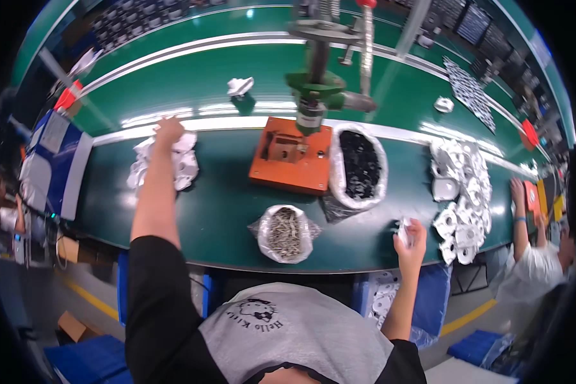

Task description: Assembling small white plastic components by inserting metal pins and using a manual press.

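A person's right hand (412, 240) pinches a pale, glossy moulded piece (404, 232) between thumb and fingers, just above the right front of a dark green desk (224, 192). At the far left, the left hand (168, 130) reaches over a heap of white parts (185, 165), smooth and irregularly curved; whether that grip has closed on one cannot be told.

Between the outstretched arms sits an orange metal block (288, 183) with a recessed seat, the green-collared press (323, 89) standing over it. Touching the block's right side, a crinkled plastic bag (381, 168) brims with small black pieces (360, 166); nearer the wearer, a smaller bag (263, 238) holds slender metal pins (285, 235). A larger pile of white mouldings (462, 192), many with round holes, spreads beyond the right hand.

A dark cartoon print and lettering mark the grey shirt (256, 336); the press's pale label (310, 120) is too small to read. Smooth desk stretches between the left heap and the block, bounded by a pale rail (224, 123) behind and the curved front edge. At far right, a co-worker's hand (517, 189) rests near another orange block (531, 196).
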Action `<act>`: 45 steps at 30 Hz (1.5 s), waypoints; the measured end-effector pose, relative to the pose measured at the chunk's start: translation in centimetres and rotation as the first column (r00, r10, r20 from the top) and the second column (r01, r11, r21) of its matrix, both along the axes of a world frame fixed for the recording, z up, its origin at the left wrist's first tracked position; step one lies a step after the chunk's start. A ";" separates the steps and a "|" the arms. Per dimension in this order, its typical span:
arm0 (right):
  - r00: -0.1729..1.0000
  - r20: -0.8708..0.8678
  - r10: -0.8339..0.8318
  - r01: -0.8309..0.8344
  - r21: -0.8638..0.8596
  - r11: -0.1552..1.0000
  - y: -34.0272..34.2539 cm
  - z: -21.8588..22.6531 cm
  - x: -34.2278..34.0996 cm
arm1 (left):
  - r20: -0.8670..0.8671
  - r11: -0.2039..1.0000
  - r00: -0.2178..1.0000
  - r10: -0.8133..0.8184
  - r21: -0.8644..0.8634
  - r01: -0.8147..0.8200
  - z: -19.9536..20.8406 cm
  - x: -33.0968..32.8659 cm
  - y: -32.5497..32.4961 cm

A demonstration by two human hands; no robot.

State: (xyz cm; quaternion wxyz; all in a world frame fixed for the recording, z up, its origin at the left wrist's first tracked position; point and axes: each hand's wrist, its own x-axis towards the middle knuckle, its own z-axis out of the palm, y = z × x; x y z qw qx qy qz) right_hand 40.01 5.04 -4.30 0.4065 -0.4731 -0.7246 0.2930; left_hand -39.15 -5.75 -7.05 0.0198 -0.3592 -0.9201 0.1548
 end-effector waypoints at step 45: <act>0.478 -0.878 -0.011 -0.746 -0.413 0.522 -6.3 5.9 -18.5 | 0.226 0.584 -0.560 -0.797 0.053 -0.810 8.8 45.7 -2.9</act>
